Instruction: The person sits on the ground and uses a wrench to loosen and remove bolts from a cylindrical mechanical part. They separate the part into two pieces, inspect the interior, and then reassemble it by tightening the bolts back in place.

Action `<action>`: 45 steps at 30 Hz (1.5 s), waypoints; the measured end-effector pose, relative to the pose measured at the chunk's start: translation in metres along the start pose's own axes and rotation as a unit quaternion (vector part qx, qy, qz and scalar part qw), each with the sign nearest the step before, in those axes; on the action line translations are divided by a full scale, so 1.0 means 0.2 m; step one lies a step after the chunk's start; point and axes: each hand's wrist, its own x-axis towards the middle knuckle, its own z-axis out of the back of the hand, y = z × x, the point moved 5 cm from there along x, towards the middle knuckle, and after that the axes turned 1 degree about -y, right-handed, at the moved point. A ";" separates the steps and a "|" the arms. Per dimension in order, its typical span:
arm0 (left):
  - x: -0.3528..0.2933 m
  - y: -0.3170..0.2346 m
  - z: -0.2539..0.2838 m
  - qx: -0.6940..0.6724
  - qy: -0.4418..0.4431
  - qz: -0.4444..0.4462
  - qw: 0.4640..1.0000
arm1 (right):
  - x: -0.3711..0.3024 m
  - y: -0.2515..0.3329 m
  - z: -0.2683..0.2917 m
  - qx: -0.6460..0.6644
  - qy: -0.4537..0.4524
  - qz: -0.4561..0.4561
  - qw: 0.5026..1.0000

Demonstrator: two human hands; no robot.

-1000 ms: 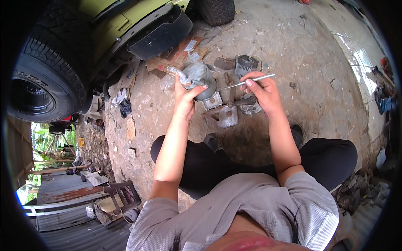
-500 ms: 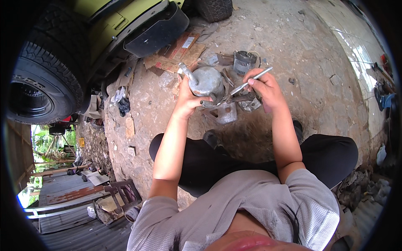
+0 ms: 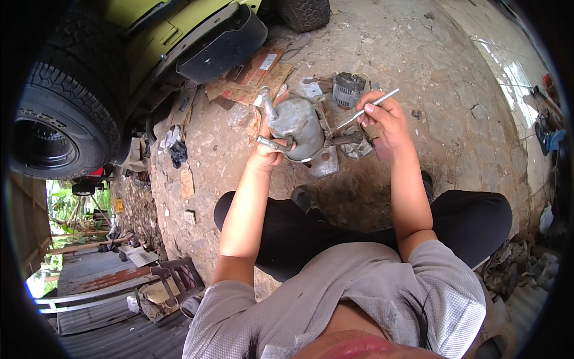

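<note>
My left hand (image 3: 266,157) grips a dull grey metal canister (image 3: 304,128) from its left side, partly hidden behind it. The canister is tilted, and two short pipe stubs stick out of its left side, an upper stub (image 3: 268,103) and a lower stub (image 3: 270,143). In my right hand (image 3: 385,116), pinched like a pen, is a thin silver rod (image 3: 354,118). Its tip points down and left toward the canister's right side, seemingly a little apart from it. What kind of tool it is, I cannot tell.
Beyond my hands stands a slotted cylindrical metal part (image 3: 348,90). A dark bar (image 3: 347,139) and a flat metal plate (image 3: 324,166) lie by the canister. Cardboard (image 3: 254,78) lies under a yellow-green vehicle (image 3: 179,30), whose big tyre (image 3: 66,119) is at left.
The canister has turned and tilted, showing more of its side, and its pipe stubs have swung round. My right hand has drawn the silver rod slightly up and right.
</note>
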 end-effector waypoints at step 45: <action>-0.02 0.12 0.01 -0.100 0.022 0.065 0.993 | 0.03 -0.13 0.03 0.014 0.011 -0.017 1.000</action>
